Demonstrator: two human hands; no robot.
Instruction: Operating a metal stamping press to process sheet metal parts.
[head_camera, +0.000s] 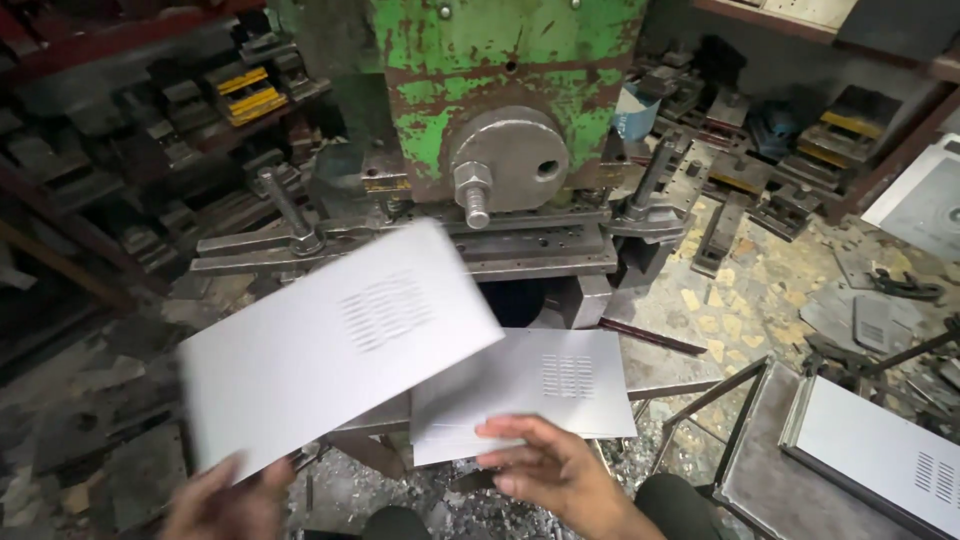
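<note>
I take the green press (500, 100) as my landmark. In front of it and to its left, my left hand (225, 505) pinches the near corner of a white louvred sheet (330, 345), tilted and blurred, held by its edge, likely so the slotted middle stays free. Directly in front of the press, my right hand (550, 470) lies half spread, fingertips on a stack of like sheets (540, 385), seemingly steadying it. Right of the press, a metal tray (750, 470) carries a finished panel (880, 450).
</note>
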